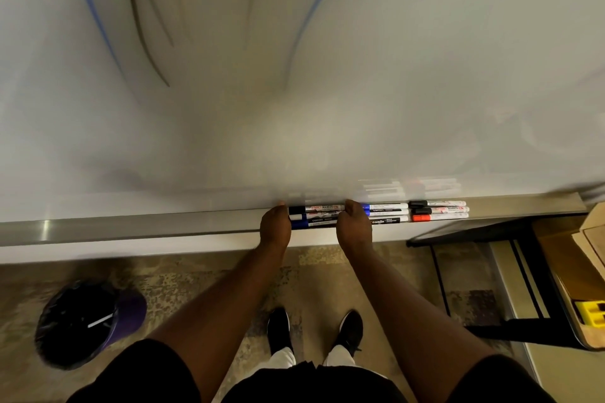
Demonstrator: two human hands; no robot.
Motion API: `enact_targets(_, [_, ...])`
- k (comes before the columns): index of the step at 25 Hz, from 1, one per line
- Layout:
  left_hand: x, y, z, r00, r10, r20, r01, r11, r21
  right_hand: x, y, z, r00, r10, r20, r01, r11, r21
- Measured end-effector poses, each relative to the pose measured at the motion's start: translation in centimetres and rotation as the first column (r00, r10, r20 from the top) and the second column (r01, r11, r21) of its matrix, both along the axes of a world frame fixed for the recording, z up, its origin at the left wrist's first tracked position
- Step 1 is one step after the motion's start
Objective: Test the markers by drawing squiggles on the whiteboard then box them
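**Both hands at the marker tray**

On the whiteboard (327, 108) tray (131, 229), the left hand (275, 222) and the right hand (353, 224) cover the two ends of three stacked markers (316, 214). The fingers are hidden, so I cannot tell whether they grip. Other markers (438, 210) lie just to the right. Squiggles (95, 18) mark the board.

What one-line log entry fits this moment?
left grip: at cap end of markers | right grip: at their other end | markers: lying in tray | whiteboard: squiggled

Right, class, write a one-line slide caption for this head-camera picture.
At the whiteboard tray, the left hand and right hand bracket a bundle of markers, below blue and dark squiggles.
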State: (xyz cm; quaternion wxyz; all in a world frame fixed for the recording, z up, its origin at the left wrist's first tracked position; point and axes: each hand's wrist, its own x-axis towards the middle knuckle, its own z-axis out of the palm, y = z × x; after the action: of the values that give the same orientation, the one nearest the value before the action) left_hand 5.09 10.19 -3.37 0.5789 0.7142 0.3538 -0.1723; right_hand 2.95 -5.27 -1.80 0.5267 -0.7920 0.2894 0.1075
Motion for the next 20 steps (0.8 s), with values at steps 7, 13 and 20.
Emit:
enact_targets(7, [-0.5,-0.7,-0.2,1.000,0.024,0.019,-0.024,1.000,-0.005,-0.3,-0.1,-0.5,0.999,0.029,0.034,-0.028,0.999,-0.028])
enact_targets(13, [-0.7,-1.3,0.0,0.999,0.044,0.018,-0.043,0.997,-0.062,-0.1,-0.1,-0.8,1.000,0.013,0.028,-0.011,0.998,-0.054])
enact_targets(20, [-1.0,-1.3,-0.1,0.999,0.033,0.029,-0.031,0.998,-0.054,-0.2,0.0,-0.6,0.999,0.011,0.043,-0.009,0.999,-0.050])
